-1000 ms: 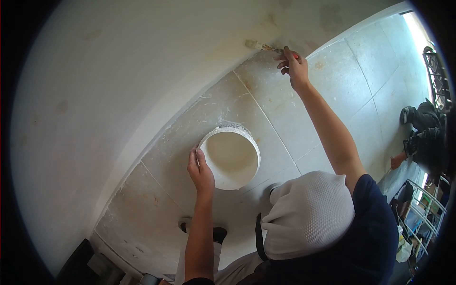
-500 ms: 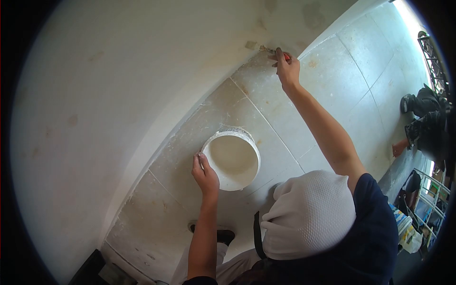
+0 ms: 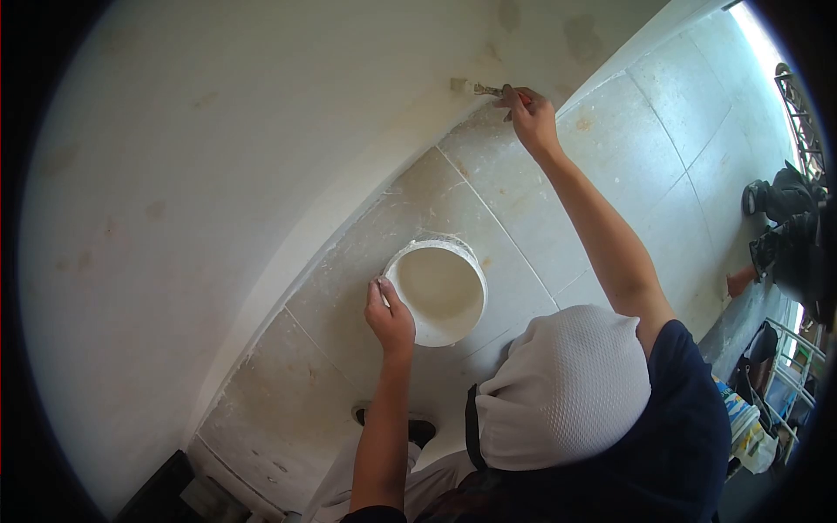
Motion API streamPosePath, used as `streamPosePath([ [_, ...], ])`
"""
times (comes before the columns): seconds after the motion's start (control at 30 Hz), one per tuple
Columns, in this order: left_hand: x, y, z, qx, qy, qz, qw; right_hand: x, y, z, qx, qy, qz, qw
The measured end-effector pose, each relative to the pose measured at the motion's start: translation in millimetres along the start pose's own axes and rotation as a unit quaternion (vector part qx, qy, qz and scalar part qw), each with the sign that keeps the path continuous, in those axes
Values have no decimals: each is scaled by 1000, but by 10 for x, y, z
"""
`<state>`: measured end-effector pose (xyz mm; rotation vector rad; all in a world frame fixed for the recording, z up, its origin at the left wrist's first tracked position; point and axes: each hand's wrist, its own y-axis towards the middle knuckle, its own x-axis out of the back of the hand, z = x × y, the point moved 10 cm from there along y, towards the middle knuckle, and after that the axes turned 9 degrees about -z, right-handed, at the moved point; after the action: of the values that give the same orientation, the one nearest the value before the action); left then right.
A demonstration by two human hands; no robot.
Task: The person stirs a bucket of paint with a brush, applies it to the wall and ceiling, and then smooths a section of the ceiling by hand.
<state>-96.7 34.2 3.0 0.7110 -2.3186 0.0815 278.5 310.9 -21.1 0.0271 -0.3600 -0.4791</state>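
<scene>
My left hand [image 3: 390, 315] grips the near-left rim of a round white bucket [image 3: 480, 307]. Pale, whitish paint [image 3: 432, 281] is visible inside it. The bucket's outer side is smeared with white. My right hand [image 3: 531, 119] reaches far forward, its fingers closed around the reddish handle of a paintbrush [image 3: 486, 90]. The brush points left, with its pale tip at the lower part of the wall [image 3: 288, 131], just above the floor joint. Part of the handle is hidden by my fingers.
Grey floor tiles [image 3: 514, 209] carry white splashes. Brownish and grey stains [image 3: 581, 37] mark the wall. A white cloth head covering [image 3: 567, 388] fills the lower middle. At right are another person's legs [image 3: 789, 205], a metal rack [image 3: 795, 362] and bags [image 3: 754, 444].
The brush has moved slightly left along the wall in my right hand. My left hand stays on the bucket rim. The whole view has shifted a little.
</scene>
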Motion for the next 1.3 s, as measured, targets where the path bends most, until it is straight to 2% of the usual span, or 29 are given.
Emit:
streamPosePath([
  [0.03, -6, -3, -1, 6, -3, 2, 1000, -38, -3, 20, -1, 10, 17, 1000],
  [0.13, 2, -3, -24, 19, -7, 9, 1000, 162, 99, 91, 48, -92, -38, 994],
  [0.23, 4, 5, -45, 17, -13, 4, 1000, 253, 254, 94, 44, -35, -57, 997],
  [0.43, 8, 6, -44, 42, -11, 21, 999, -35, -14, 193, 102, -95, -5, 990],
  [0.53, 7, 15, -51, 40, -13, 19, 999, -256, -215, 179, 93, -80, 75, 990],
  [0.57, 8, 13, -43, 42, -14, 18, 999, -269, -219, 163, 67, -53, 75, 994],
  [0.67, 14, 14, -65, 49, -13, 18, 999, -148, -81, 163, 11, 14, 40, 999],
  [0.7, 17, 15, -76, 50, -12, 19, 999, -104, -25, 182, 21, -5, 32, 999],
  [0.8, 18, 21, -86, 46, -17, 14, 999, 60, 100, 256, 152, -162, -42, 974],
  [0.9, 14, 19, -69, 42, -4, 18, 999, 152, 83, 281, 150, -163, -72, 972],
  [1.1, 16, 28, -128, 43, -12, 14, 999, -240, -219, 468, 222, -173, 81, 956],
  [1.2, -3, 18, -47, 48, -4, 21, 999, -121, -9, 430, 140, -65, 48, 987],
  [1.3, -1, 37, -26, 23, 8, 10, 1000, -62, 151, 359, 152, -143, 37, 977],
])
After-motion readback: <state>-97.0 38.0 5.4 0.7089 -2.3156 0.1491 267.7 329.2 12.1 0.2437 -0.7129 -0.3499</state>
